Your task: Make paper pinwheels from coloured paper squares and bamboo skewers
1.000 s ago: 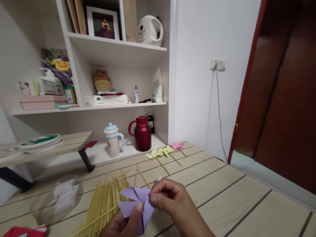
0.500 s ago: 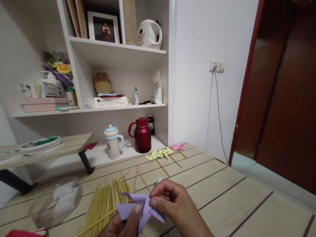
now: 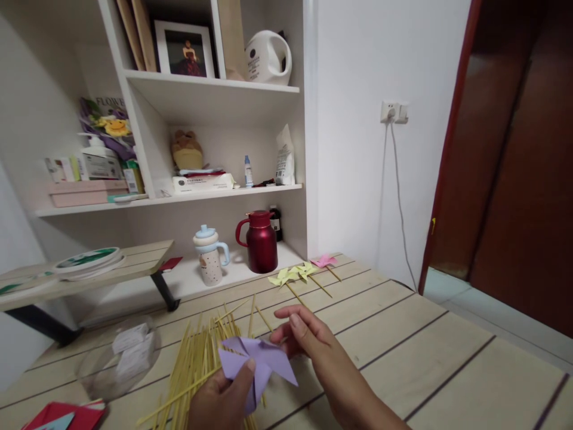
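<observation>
A purple paper pinwheel (image 3: 268, 361) with folded blades is pinched in my left hand (image 3: 224, 391), the thumb pressing near its middle. My right hand (image 3: 308, 337) is just right of the pinwheel, thumb and forefinger stretched out and no longer on the paper. Its lower fingers are curled close to the blade edge; I cannot tell whether they touch it. Beneath and left of the pinwheel lies a loose pile of thin yellowish sticks (image 3: 190, 364). Farther back on the table rest two pale yellow pinwheels (image 3: 283, 276) and a pink pinwheel (image 3: 324, 261), all on sticks.
At the left stands a clear round container (image 3: 96, 376) with white bundles inside. Red and blue paper (image 3: 67, 416) lies in the near left corner. A low black-legged stand (image 3: 147, 246) bears white plates. Behind are a spotted cup (image 3: 209, 263) and a red jug (image 3: 262, 248).
My right hand has let go of the pinwheel's blade and its fingers have opened. The pinwheel now lies flatter in my left hand. The view has shifted slightly.
</observation>
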{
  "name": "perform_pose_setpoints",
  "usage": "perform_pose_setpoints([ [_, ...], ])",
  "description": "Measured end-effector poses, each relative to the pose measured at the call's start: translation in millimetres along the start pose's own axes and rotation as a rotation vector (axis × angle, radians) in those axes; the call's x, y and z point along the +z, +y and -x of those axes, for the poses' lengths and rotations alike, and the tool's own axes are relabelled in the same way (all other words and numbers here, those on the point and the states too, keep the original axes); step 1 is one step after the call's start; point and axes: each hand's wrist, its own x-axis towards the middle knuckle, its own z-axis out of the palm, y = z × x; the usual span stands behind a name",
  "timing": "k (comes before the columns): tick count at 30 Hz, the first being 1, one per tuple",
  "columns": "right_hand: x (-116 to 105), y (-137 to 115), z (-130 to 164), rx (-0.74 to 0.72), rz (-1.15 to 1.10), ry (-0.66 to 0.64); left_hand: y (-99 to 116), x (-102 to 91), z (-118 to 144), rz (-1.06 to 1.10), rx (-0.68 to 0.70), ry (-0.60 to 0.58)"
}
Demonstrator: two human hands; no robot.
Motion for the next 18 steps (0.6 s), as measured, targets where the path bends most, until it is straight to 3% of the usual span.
perform_pose_setpoints([
  [6, -2, 5, -2, -0.023, 0.064, -0.096, -11, -0.5, -8, 0.052, -0.041, -0.049],
  [12, -1, 8, -3, -0.148, 0.247, -0.118, -10, 1.2, -6, 0.102, -0.012, -0.048],
  [18, 3, 10, -3, -0.075, 0.203, -0.089, -1, 2.7, 1, 0.093, -0.014, -0.050],
])
